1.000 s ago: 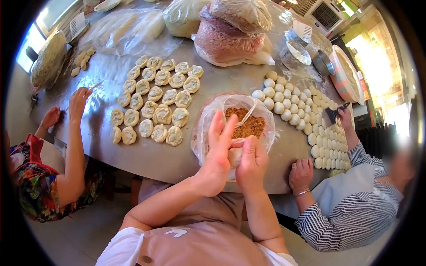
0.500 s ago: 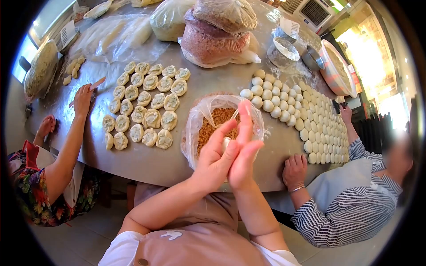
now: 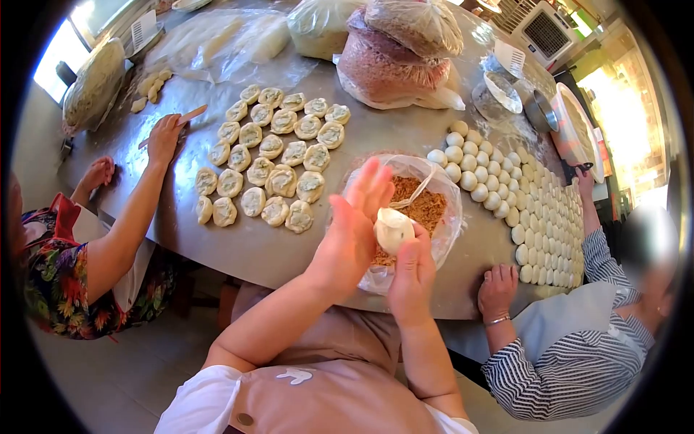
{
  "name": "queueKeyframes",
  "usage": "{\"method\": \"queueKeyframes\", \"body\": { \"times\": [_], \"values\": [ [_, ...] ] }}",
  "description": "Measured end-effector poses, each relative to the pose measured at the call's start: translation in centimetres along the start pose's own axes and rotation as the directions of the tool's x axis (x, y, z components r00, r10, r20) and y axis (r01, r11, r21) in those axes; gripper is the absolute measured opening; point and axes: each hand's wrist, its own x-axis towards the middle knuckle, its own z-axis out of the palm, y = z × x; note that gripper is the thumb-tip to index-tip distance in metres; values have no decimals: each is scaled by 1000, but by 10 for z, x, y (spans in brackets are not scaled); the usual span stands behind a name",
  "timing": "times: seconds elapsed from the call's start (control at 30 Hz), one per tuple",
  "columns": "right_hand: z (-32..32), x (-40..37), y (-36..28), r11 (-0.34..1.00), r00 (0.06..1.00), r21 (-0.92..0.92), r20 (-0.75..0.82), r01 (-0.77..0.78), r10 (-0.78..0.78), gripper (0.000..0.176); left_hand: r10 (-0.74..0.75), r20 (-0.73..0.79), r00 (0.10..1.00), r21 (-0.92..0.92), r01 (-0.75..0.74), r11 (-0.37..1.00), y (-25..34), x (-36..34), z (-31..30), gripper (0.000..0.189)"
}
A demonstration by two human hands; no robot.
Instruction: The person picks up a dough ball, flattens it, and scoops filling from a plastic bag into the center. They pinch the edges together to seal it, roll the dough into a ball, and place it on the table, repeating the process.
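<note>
Our right hand pinches a dough ball over the filling bag; our left hand is spread open. A loose pinch could drop it in.

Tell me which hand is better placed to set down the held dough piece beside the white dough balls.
Right, probably: the right hand holds the dough piece between thumb and fingers, nearer the white dough balls. The left hand is open beside it, not gripping.
</note>
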Motion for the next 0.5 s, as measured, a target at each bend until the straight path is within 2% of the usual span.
{"method": "queueKeyframes", "body": {
  "times": [0.07,0.1,0.17,0.27,0.3,0.33,0.37,0.43,0.47,0.5],
  "values": [
    [-8,0,5,992,984,89,160,-92,77,53,141,-14,990,305,-130,943,-7,1,-8,70],
    [-1,-1,-2,993,981,-18,157,-114,116,61,-18,115,993,423,-33,906,0,-5,-14,60],
    [-1,-1,5,999,991,-44,135,-12,17,62,-112,70,991,321,84,943,-6,-6,-27,58],
    [7,1,9,997,997,-64,70,44,-39,63,-105,67,992,227,88,970,-5,-6,-28,59],
    [8,0,3,999,999,-42,38,-3,5,60,-98,111,989,145,81,986,-3,-5,-27,61],
    [9,0,-2,999,999,-19,5,-49,49,57,-75,106,992,-51,81,995,-2,-6,-20,64],
    [-1,0,-6,990,989,-1,59,-138,138,62,-53,101,994,-245,76,967,-1,-6,-12,67],
    [-2,0,-8,982,979,43,97,-185,180,63,80,92,993,156,-93,983,2,-7,-1,67],
    [-2,0,-8,976,973,64,120,-206,198,63,-59,120,991,258,26,966,7,-10,-7,64],
    [-4,1,-5,971,965,149,213,-187,153,64,-195,146,970,367,130,921,11,-13,-12,61]
  ]
}}
